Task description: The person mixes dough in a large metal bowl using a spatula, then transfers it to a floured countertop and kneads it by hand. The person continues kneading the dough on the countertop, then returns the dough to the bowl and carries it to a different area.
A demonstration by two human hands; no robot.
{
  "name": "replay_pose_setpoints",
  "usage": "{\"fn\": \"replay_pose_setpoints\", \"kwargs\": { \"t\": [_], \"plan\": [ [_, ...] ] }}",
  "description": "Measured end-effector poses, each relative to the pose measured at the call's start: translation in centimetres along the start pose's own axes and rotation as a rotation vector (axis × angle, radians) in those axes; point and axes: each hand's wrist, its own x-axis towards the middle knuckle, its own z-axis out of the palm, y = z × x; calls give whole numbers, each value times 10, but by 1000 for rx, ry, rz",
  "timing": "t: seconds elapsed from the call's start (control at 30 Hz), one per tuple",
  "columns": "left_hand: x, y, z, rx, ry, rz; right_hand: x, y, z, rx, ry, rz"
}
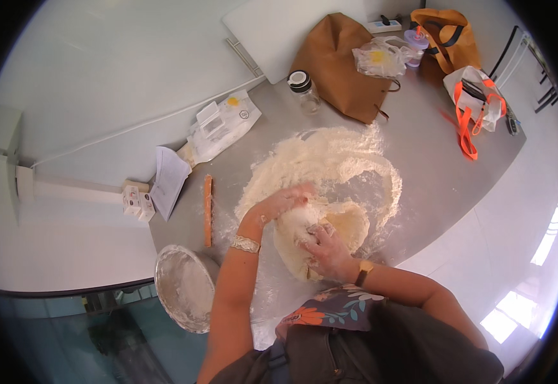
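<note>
A large lump of pale dough, dusted with flour, lies on the grey table top in front of me. Above its upper left part is my left hand, floury and slightly blurred; whether it touches the dough is unclear. My right hand rests on the dough's lower middle with fingers spread and bent, and dough clings to the fingers. Loose flour spreads in a broad patch beyond and to the right of the dough. A floury wooden rolling pin lies to the left.
A floury metal bowl stands at the near left edge. Paper sheets, small boxes and a flour bag lie at the far left. Farther back are a lidded jar, a brown bag and a white bag with orange straps.
</note>
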Motion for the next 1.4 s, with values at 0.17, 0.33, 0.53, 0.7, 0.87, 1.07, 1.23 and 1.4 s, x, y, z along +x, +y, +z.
{"fn": "replay_pose_setpoints", "kwargs": {
  "t": [0.17, 0.33, 0.53, 0.7, 0.87, 1.07, 1.23, 1.4],
  "plan": [
    [-62, -23, 50, 561, 86, 166, -21, 4, -45, 230, -87, 149],
    [-105, -58, 82, 802, 435, 213, 23, -1, 13, -307, -326, 64],
    [-70, -168, 27, 1048, 801, 443, 82, 53, 101, -347, -184, 77],
    [-31, -130, -12, 849, 937, 34, 148, 79, 101, -183, -54, 264],
    [-89, -95, -12, 655, 331, 73, 95, 48, 84, -251, -92, 161],
    [-111, -84, 4, 775, 293, 26, 29, -53, 20, -102, -292, 61],
    [-125, -92, 36, 880, 572, 169, 54, -40, 76, -465, -23, 113],
    [-88, -160, 20, 926, 893, 205, 97, 27, 128, -294, -25, 69]
  ]
}}
